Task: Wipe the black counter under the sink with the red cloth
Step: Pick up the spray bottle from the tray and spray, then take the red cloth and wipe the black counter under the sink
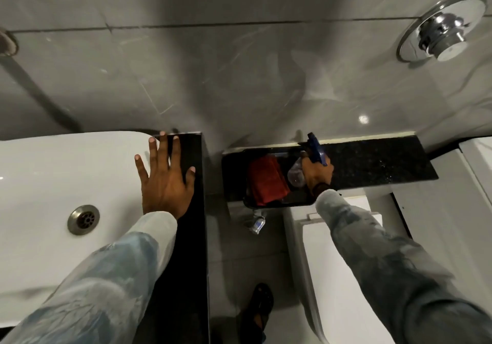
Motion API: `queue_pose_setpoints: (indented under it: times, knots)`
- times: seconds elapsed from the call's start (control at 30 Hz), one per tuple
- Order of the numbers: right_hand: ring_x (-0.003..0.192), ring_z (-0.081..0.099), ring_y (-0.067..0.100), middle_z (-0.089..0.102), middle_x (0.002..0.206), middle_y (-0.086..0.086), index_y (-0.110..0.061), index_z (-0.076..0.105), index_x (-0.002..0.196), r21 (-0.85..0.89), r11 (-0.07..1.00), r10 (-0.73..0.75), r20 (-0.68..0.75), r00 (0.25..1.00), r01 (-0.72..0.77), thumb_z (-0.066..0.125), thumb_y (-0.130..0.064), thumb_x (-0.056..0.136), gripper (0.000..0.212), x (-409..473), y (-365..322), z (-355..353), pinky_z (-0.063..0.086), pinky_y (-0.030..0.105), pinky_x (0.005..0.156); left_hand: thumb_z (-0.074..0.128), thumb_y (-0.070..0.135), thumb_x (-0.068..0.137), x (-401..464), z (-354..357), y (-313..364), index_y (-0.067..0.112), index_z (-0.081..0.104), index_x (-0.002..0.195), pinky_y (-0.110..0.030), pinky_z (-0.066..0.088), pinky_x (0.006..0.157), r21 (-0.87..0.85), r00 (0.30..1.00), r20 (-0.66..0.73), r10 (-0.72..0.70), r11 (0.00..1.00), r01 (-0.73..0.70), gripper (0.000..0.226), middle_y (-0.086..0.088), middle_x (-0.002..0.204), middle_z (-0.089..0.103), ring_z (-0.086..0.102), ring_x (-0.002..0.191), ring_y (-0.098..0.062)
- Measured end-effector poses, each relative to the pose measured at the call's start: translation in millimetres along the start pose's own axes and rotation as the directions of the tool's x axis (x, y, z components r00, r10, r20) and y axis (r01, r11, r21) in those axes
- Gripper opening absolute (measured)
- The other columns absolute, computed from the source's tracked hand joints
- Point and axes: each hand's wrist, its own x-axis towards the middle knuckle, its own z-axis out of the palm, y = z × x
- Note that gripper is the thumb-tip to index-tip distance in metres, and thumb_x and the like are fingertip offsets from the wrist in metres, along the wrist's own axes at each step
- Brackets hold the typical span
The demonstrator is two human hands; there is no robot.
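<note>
Pale blue-grey mottled sleeves (101, 277) nearest the camera, both arms reaching forward. Left hand (165, 181) flat, fingers spread, grip holding nothing, palm across the edge where the white ceramic sink basin (53, 173) meets the glossy black stone desk (186, 237); that desk strip runs long axis away from the camera toward the grey tiled wall (239, 77). Right hand (318, 170) with grip closed around a clear spray bottle with blue trigger head (315, 152), nozzle pointing at the wall. Crumpled red cloth (267, 181) lies on a lower speckled black stone ledge (372, 162), just left of the bottle, roughly rectangular, long axis toward the wall; possibly sitting in a dark tray, hard to tell. Ledge runs left-right.
</note>
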Motion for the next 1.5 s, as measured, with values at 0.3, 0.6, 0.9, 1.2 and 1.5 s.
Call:
queue_pose_setpoints:
  times: [0.3, 0.6, 0.9, 1.2, 1.5]
  knots:
    - [0.118, 0.069, 0.037, 0.070, 0.129, 0.015, -0.011, 0.058, 0.138, -0.114, 0.992, -0.039, 0.122, 0.992, 0.053, 0.072, -0.055, 0.089, 0.067, -0.7, 30.8, 6.6, 0.057, 0.045, 0.101, 0.036, 0.047, 0.103, 0.8, 4.0, 0.6, 0.018, 0.010, 0.163, -0.064, 0.004, 0.127, 0.087, 0.999, -0.033, 0.030, 0.996, -0.027, 0.072, -0.010, 0.173, 0.001, -0.001, 0.161, -0.033]
    - [0.125, 0.065, 0.038, 0.069, 0.135, 0.019, -0.012, 0.070, 0.131, -0.408, 0.913, 0.151, 0.279, 0.948, -0.025, 0.068, -0.056, 0.090, 0.060, -54.4, 47.2, -5.2, 0.054, 0.047, 0.105, 0.044, 0.037, 0.100, 18.2, 17.1, 60.5, 0.013, 0.043, 0.150, -0.051, 0.028, 0.122, 0.166, 0.879, 0.231, 0.417, 0.873, -0.458, 0.055, -0.009, 0.158, 0.044, 0.033, 0.150, -0.030]
    - [0.125, 0.064, 0.039, 0.067, 0.136, 0.016, -0.012, 0.063, 0.137, -0.393, 0.915, 0.202, 0.241, 0.949, -0.095, 0.070, -0.059, 0.087, 0.069, -20.7, 74.0, 53.6, 0.054, 0.051, 0.105, 0.048, 0.031, 0.102, 91.2, 164.7, 137.6, 0.008, 0.056, 0.133, -0.050, 0.040, 0.111, -0.028, 0.861, 0.429, 0.274, 0.957, -0.290, 0.039, -0.018, 0.139, 0.061, 0.052, 0.131, -0.040]
    - [0.121, 0.066, 0.036, 0.068, 0.134, 0.014, -0.011, 0.064, 0.136, -0.020, 0.950, 0.304, 0.304, 0.903, -0.313, 0.080, -0.032, 0.074, 0.067, -28.6, 55.3, 49.2, 0.057, 0.048, 0.104, 0.060, 0.020, 0.090, 93.6, 136.5, 143.2, 0.017, 0.073, 0.115, -0.050, 0.041, 0.116, -0.386, 0.870, 0.492, 0.027, 0.903, 0.190, 0.028, -0.013, 0.128, 0.068, 0.057, 0.128, -0.038]
    - [0.046, 0.069, 0.013, 0.074, 0.075, 0.008, -0.006, 0.071, 0.085, 0.081, 0.927, 0.255, 0.576, 0.776, -0.365, 0.083, -0.006, 0.081, 0.012, -161.4, 21.6, -31.6, 0.048, 0.020, 0.039, 0.058, 0.010, 0.094, -39.4, 6.5, 110.8, 0.010, 0.066, 0.125, -0.040, 0.049, 0.109, -0.612, 0.903, 0.419, -0.095, 0.705, 0.358, 0.032, -0.019, 0.130, 0.069, 0.063, 0.124, -0.035]
